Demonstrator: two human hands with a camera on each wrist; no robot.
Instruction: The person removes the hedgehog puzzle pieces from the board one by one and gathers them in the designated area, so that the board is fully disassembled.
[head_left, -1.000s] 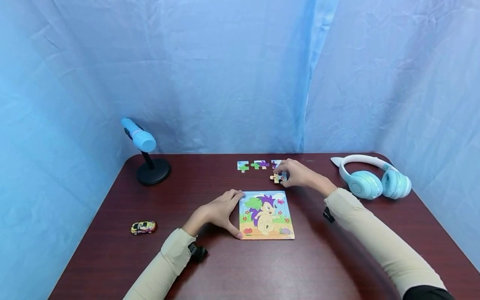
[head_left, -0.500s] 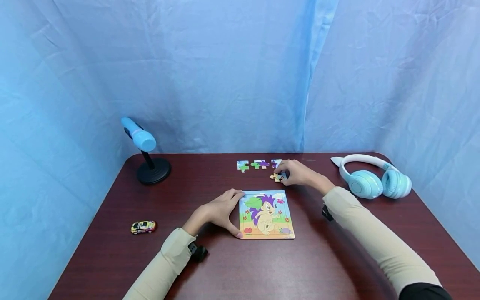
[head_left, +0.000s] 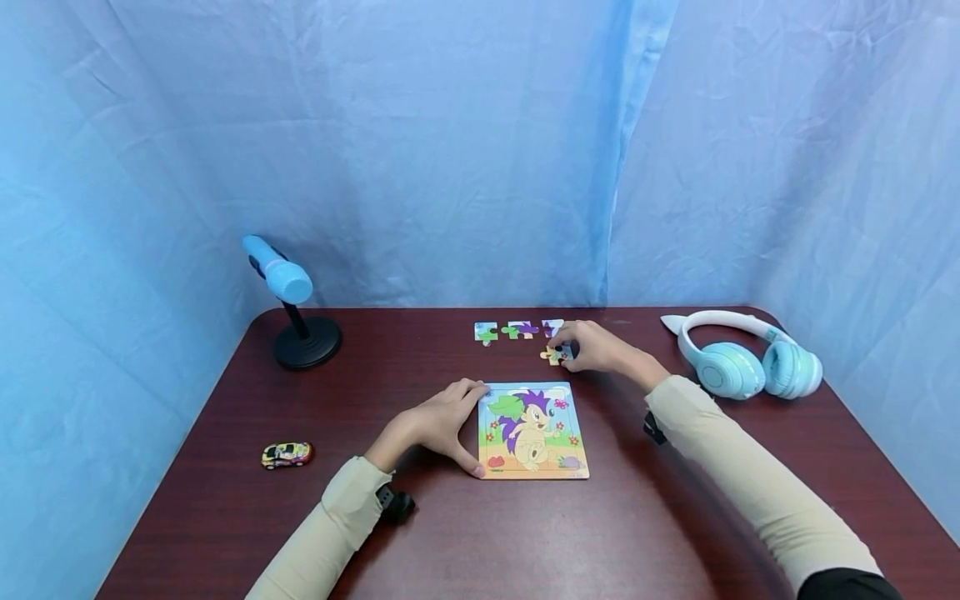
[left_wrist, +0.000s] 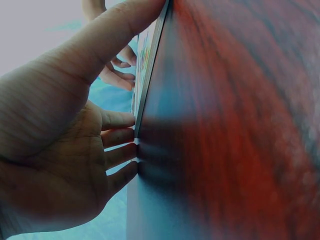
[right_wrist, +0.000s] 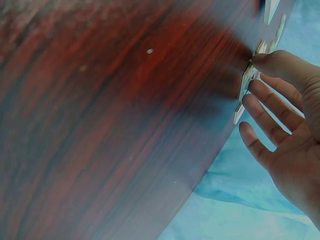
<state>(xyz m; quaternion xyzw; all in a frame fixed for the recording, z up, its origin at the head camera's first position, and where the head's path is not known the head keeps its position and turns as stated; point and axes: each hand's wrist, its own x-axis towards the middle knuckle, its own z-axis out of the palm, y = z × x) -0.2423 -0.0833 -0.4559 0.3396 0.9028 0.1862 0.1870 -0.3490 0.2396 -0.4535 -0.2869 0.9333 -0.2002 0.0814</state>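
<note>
A square puzzle board [head_left: 532,433] with a purple-haired hedgehog picture lies flat on the dark wood table. My left hand [head_left: 438,421] is beside its left edge, thumb at the near corner and fingertips at the far corner. In the left wrist view, those fingers [left_wrist: 120,135] stretch out fairly straight against the table and board edge. Behind the board, my right hand [head_left: 596,346] holds a puzzle piece [head_left: 555,356] between thumb and fingers, down at the tabletop. The hand covers part of this piece. In the right wrist view, the thumb [right_wrist: 280,65] touches the piece's near edge.
Further puzzle pieces lie in a row at the back: a left one [head_left: 486,331], a middle one [head_left: 520,329] and a right one [head_left: 552,327] partly covered. Headphones [head_left: 731,367] rest at the right. A microphone [head_left: 288,282] on its stand and a toy car [head_left: 287,455] are at the left.
</note>
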